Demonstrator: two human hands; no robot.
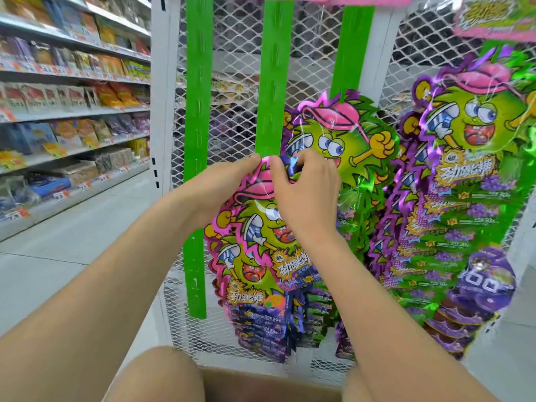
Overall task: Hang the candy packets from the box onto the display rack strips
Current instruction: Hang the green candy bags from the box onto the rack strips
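Observation:
Both my hands hold the top of a pink-edged candy packet (261,227) against the middle green strip (271,82). My left hand (226,181) pinches the packet's top left edge. My right hand (304,184) grips its top from the right, fingers over the hang hole. Below it several similar packets (252,285) hang down the same strip. The left green strip (197,111) is bare. The right strip (352,47) carries several green-edged packets (342,140). A corner of the cardboard box (269,384) shows at the bottom, between my arms.
A white wire-mesh rack (232,39) backs the strips. Another column of green and purple packets (470,169) hangs at the far right. Store shelves (72,97) with snacks line the left side, beyond a grey tiled aisle floor (58,256). My knee (162,375) is beside the box.

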